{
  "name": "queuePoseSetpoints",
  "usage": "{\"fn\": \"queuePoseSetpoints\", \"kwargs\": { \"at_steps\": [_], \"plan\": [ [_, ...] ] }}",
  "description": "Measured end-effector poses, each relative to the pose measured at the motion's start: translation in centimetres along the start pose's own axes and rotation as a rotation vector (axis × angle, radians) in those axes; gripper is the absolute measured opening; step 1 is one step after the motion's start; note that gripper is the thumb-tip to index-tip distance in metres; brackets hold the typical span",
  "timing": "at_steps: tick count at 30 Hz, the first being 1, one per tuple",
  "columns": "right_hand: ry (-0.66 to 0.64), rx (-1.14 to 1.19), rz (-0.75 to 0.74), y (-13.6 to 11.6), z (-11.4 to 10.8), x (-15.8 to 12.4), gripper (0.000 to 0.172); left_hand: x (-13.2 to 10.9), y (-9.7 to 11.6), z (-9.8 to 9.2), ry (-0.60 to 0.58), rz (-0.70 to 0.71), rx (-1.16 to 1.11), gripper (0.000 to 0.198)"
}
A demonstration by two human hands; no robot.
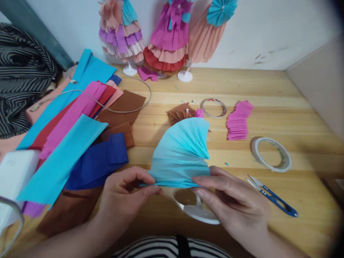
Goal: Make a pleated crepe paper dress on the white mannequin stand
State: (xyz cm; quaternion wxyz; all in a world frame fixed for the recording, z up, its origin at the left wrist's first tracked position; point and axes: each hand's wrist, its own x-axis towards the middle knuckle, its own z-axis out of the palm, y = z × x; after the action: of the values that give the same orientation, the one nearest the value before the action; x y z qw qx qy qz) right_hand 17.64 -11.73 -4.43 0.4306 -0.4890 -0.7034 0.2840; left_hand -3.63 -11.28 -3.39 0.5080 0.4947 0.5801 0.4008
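Note:
A light blue sheet of pleated crepe paper (180, 154) spreads like a fan between my hands, its folds gathered along the near edge. My left hand (126, 193) pinches the left end of that edge between thumb and fingers. At the right end, my right hand (231, 200) grips the folds the same way. Below the paper shows a white round stand base (201, 214) with a short stem; what it carries is hidden behind the paper. Just beyond lies a brown pleated piece (180, 111) with a small white bead on it.
Paper dresses on white stands, including a magenta one (172, 36), line the wall. Coloured crepe strips, a blue one (64, 161) on top, lie left with a cable (120, 110) and white box (17, 182). Right are pleated pink paper (238, 123), tape rolls (286, 157) and thread snips (279, 200).

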Motion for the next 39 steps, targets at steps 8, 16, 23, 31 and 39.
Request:
{"fn": "queuePoseSetpoints", "kwargs": {
  "at_steps": [8,16,23,31,39],
  "plan": [
    [0.008,-0.006,0.016,0.1,0.1,-0.1,0.023,-0.2,-0.9,0.1,-0.017,-0.005,0.020,0.017],
    [0.001,-0.032,-0.001,0.0,0.1,-0.1,0.023,-0.2,-0.5,0.0,-0.091,-0.242,-0.073,0.016],
    [-0.014,-0.071,-0.031,0.2,0.1,-0.2,0.023,0.0,-0.4,-0.1,-0.132,-0.236,-0.053,0.008],
    [0.012,-0.097,-0.007,-0.1,0.1,-0.2,0.020,-0.3,-0.6,-0.5,-0.038,0.247,0.265,0.009],
    [0.060,-0.088,0.073,0.2,0.2,-0.5,0.019,-0.9,-0.8,-1.0,0.049,0.512,0.422,0.026]
  ]
}}
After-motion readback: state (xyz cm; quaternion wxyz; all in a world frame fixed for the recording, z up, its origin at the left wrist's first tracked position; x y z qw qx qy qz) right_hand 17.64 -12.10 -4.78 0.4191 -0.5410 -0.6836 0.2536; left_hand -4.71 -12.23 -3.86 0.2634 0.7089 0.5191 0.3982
